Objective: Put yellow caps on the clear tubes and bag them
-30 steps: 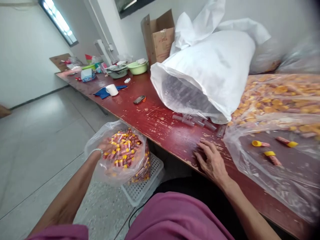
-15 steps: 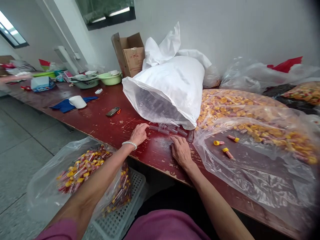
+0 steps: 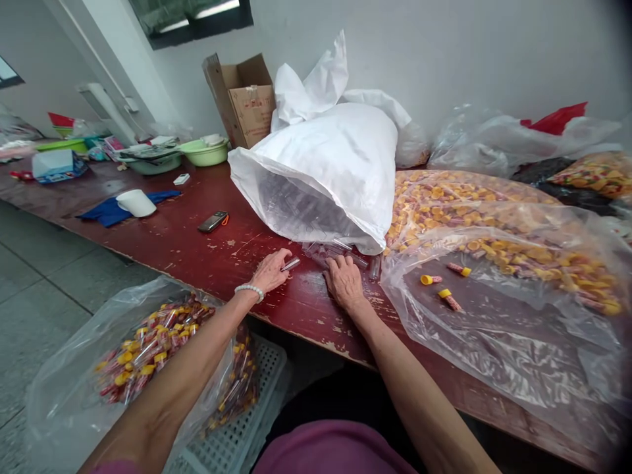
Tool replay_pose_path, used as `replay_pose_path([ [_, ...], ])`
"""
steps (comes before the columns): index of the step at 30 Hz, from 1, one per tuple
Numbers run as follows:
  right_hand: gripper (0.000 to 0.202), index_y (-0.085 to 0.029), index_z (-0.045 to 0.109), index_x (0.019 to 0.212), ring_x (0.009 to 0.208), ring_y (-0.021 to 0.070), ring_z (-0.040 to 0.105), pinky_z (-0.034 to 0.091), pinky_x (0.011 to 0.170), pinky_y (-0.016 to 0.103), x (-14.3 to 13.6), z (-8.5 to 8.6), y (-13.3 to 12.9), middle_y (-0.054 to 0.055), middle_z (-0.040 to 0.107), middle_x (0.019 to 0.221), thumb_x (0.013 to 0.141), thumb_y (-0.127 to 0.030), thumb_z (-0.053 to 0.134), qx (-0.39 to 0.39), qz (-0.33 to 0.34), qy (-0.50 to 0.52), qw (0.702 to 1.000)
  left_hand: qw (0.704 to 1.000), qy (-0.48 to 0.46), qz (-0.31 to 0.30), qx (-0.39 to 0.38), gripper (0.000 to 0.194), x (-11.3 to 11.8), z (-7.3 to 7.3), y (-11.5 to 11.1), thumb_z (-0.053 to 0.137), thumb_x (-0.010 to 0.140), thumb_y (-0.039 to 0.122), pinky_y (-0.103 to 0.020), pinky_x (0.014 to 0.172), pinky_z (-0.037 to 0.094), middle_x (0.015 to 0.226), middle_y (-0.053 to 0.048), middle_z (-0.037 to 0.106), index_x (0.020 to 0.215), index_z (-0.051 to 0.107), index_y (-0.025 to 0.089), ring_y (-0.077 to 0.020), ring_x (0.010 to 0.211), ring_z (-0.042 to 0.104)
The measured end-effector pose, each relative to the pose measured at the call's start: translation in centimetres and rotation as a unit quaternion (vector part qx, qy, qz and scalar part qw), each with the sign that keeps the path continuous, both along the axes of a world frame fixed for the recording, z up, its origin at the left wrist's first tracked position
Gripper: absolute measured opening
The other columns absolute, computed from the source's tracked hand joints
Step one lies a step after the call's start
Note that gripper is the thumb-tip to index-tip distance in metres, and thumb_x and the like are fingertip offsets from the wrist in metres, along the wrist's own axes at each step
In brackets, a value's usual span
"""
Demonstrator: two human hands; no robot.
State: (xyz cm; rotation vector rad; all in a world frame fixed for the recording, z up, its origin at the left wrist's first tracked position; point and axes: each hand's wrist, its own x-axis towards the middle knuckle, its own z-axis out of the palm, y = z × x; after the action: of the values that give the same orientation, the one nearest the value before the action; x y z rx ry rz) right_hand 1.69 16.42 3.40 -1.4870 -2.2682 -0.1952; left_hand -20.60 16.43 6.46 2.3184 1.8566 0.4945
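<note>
My left hand (image 3: pixel 269 271) is closed on a clear plastic tube (image 3: pixel 291 264), which sticks out from its fingertips above the red table. My right hand (image 3: pixel 344 280) lies on the table, its slightly bent, parted fingers touching a small pile of clear tubes (image 3: pixel 356 260); I see nothing gripped in it. The pile lies at the mouth of a big white sack (image 3: pixel 340 151), with more clear tubes inside. Right of my right hand, a few yellow-capped tubes with pinkish contents (image 3: pixel 450 300) lie on clear plastic sheeting.
A large clear bag of yellow-capped pieces (image 3: pixel 459 197) covers the table's right side. Below, at left, an open bag of filled tubes (image 3: pixel 148 342) rests by a white plastic crate (image 3: pixel 266 375). Farther off are a phone-like device (image 3: pixel 213 221), a white cup (image 3: pixel 135 203) and a cardboard box (image 3: pixel 251 108).
My left hand has drawn back from the pile with a clear tube. My right hand has shifted slightly left and forward, onto the tubes. The view has swung a little right.
</note>
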Motion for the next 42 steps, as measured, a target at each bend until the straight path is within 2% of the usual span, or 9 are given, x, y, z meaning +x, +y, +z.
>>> replay_pose_path([
  [7,0.026,-0.013,0.058,0.108,0.093,0.0251,0.046,0.038,0.082,0.036,0.4,-0.4,-0.6,0.013,0.059,0.100,0.087,-0.016,0.042,-0.013,0.029,0.080,0.996,0.990,-0.124,0.022,-0.064,0.047,0.5,0.9,-1.7,0.058,0.064,0.011,-0.027,0.066,0.041,0.073,0.001,0.052,0.110,0.054,0.017,-0.0137,0.066,0.050],
  [12,0.026,-0.012,0.056,0.109,0.091,0.0221,0.050,0.041,0.086,0.033,0.7,-0.9,-2.2,0.011,0.061,0.101,0.087,-0.015,0.043,-0.013,0.047,0.137,0.989,0.947,-0.301,0.061,-0.097,0.032,2.1,0.3,-2.2,0.057,0.061,0.012,-0.024,0.057,0.043,0.066,0.002,0.053,0.093,0.060,0.014,-0.0108,0.058,0.051],
  [16,0.026,-0.015,0.057,0.108,0.093,0.0211,0.053,0.044,0.086,0.033,0.6,-0.9,-3.5,0.010,0.060,0.101,0.085,-0.014,0.044,-0.023,0.088,0.196,0.976,0.944,-0.317,0.079,-0.055,0.018,3.3,0.3,-2.8,0.055,0.065,0.017,-0.027,0.066,0.047,0.075,-0.002,0.059,0.082,0.060,0.014,-0.0141,0.068,0.056],
  [21,0.030,-0.017,0.054,0.113,0.096,0.0204,0.058,0.047,0.088,0.036,0.2,-0.7,-4.0,0.010,0.062,0.104,0.083,-0.015,0.047,-0.065,0.150,0.302,0.939,0.974,-0.208,-0.035,-0.080,0.021,4.5,2.1,-3.6,0.055,0.069,0.018,-0.031,0.083,0.043,0.089,-0.004,0.065,0.088,0.065,0.018,-0.0186,0.085,0.058],
  [27,0.028,-0.021,0.052,0.112,0.083,0.0150,0.064,0.052,0.078,0.030,-1.0,-1.0,-2.7,0.004,0.067,0.097,0.086,-0.029,0.050,-0.159,0.124,0.499,0.843,0.950,-0.201,-0.130,-0.199,0.033,5.2,2.1,-3.1,0.055,0.068,0.017,-0.025,0.067,0.042,0.077,0.000,0.062,0.100,0.062,0.016,-0.0142,0.070,0.054],
  [30,0.025,-0.019,0.054,0.110,0.082,0.0154,0.062,0.051,0.078,0.031,-1.8,-0.7,-1.6,0.006,0.064,0.095,0.089,-0.028,0.044,-0.111,0.057,0.478,0.869,0.930,-0.292,-0.071,-0.211,0.033,4.9,1.2,-2.6,0.056,0.061,0.013,-0.022,0.061,0.039,0.068,0.003,0.056,0.093,0.062,0.014,-0.0106,0.062,0.049],
  [34,0.034,-0.021,0.051,0.120,0.095,0.0205,0.055,0.049,0.079,0.033,-3.0,0.2,-0.7,0.011,0.052,0.110,0.087,-0.026,0.050,-0.074,0.008,0.314,0.947,0.919,-0.384,0.033,-0.082,0.018,3.6,0.2,-1.6,0.057,0.060,0.015,-0.021,0.061,0.039,0.069,0.003,0.055,0.077,0.056,0.016,-0.0098,0.063,0.050],
  [38,0.028,-0.026,0.052,0.114,0.095,0.0229,0.050,0.048,0.070,0.032,-4.3,1.0,-0.7,0.011,0.048,0.110,0.087,-0.032,0.052,-0.089,-0.051,0.119,0.988,0.948,-0.315,0.049,-0.004,0.013,2.9,0.5,0.3,0.059,0.067,0.022,-0.025,0.070,0.043,0.078,0.001,0.061,0.077,0.053,0.018,-0.0125,0.072,0.056],
  [42,0.022,-0.023,0.053,0.109,0.088,0.0222,0.050,0.045,0.064,0.029,-4.5,0.9,-1.2,0.012,0.050,0.101,0.090,-0.025,0.044,-0.082,-0.082,0.071,0.991,0.979,-0.167,0.105,0.052,0.018,4.9,0.9,1.8,0.059,0.075,0.036,-0.028,0.068,0.041,0.075,-0.002,0.062,0.080,0.053,0.019,-0.0170,0.071,0.058],
])
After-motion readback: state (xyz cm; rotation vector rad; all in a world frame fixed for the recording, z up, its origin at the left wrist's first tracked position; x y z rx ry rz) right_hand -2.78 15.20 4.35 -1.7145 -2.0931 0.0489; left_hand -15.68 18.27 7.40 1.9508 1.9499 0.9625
